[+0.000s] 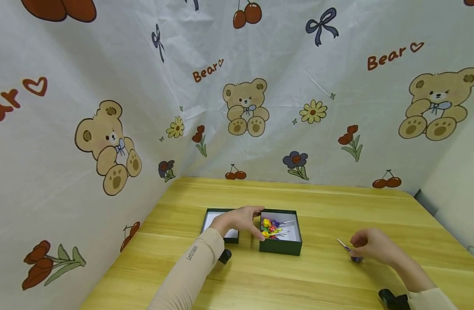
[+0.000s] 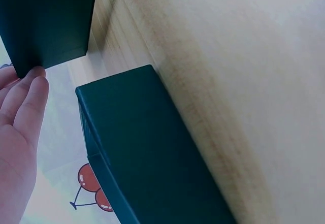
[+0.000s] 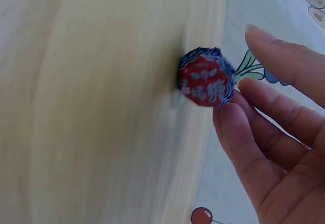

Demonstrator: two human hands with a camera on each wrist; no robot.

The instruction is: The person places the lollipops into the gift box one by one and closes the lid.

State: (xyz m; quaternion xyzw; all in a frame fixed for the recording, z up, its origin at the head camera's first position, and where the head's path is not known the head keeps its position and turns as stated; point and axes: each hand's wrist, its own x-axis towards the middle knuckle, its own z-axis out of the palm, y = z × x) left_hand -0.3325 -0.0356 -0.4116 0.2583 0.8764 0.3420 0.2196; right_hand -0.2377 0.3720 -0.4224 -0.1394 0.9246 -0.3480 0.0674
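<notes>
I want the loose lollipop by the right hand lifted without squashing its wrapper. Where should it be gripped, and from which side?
Probably pinch the thin white stick from above: it juts clear from the wrapped lollipop lying on the table. The right hand is already beside it.
</notes>
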